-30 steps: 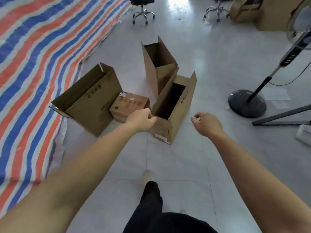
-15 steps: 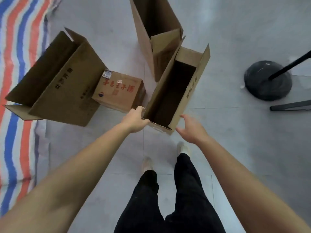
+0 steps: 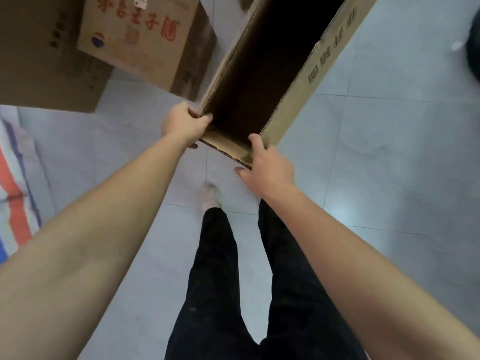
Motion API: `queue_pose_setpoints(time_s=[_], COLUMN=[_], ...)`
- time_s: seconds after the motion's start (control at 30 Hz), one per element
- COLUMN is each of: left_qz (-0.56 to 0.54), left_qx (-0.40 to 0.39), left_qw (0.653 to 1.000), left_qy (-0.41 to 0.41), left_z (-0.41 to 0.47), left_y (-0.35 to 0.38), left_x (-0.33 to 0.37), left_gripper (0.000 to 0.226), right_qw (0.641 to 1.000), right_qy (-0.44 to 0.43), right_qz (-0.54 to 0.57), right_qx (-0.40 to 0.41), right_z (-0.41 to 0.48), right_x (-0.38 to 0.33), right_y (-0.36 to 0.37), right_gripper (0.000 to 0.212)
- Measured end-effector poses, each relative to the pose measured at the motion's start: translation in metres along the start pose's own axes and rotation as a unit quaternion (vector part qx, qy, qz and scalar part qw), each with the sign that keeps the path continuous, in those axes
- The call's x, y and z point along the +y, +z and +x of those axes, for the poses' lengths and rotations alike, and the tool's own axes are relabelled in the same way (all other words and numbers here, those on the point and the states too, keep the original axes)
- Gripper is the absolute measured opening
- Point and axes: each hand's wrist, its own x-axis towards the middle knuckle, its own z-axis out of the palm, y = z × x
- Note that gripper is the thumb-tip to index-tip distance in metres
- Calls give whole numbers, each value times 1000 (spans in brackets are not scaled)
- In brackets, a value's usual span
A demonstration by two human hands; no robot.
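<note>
Open cardboard box (image 3: 272, 74) at twelve o'clock: left hand (image 3: 181, 124) clasped one near corner, right hand (image 3: 268, 166) pinched the other; next, probably a level lift.

- Floor (image 3: 376, 165): pale grey tiles.
- Striped tarp (image 3: 13, 193) at left.
- Sealed carton (image 3: 135, 35) with red lettering, against a larger carton (image 3: 33, 61).
- Open carton (image 3: 324, 61) just beside it.
- Dark base (image 3: 474, 58), far right.

red-lettered carton (image 3: 137, 40) beside big carton (image 3: 39, 61) | striped tarp (image 3: 13, 183) left | grey tiled floor (image 3: 376, 165)
</note>
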Motion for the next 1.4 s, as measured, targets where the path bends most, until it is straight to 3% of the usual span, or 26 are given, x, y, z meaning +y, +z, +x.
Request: queue_pose_setpoints(time_s=[0.1, 0.17, 0.33, 0.6, 0.87, 1.0, 1.17, 1.27, 1.4], left_qz=[156, 165, 32, -63, -29, -11, -15, -56, -94], left_qx=[52, 53, -9, 37, 95, 122, 226, 278, 290], left_qw=[985, 983, 999, 994, 989, 988, 973, 959, 949], left_qy=[47, 53, 6, 81, 110, 96, 41, -29, -85], left_z=[-2, -6, -18, -72, -165, -216, -286, -340, -421], left_y=[17, 17, 3, -69, -186, -236, -269, -263, -236], left_x=[2, 2, 13, 3, -30, -67, -136, -197, -276], left_gripper=[38, 36, 32, 41, 24, 23, 29, 29, 31], right_qw=[999, 998, 998, 996, 991, 988, 973, 943, 885], right_qy=[9, 7, 18, -2, -85, -122, -214, -294, -373], right_qz=[-40, -61, -52, -44, -28, -52, -83, -140, -244], right_qx=[21, 36, 36, 81, 97, 78, 7, -62, -135], right_z=[3, 2, -8, -87, -205, -254, -296, -324, -374], right_x=[6, 8, 11, -24, -100, -142, -187, -210, -229], right_y=[6, 7, -1, -54, -93, -95, -78, -53, -16], right_gripper=[54, 46, 33, 33, 41, 41, 37, 32, 27])
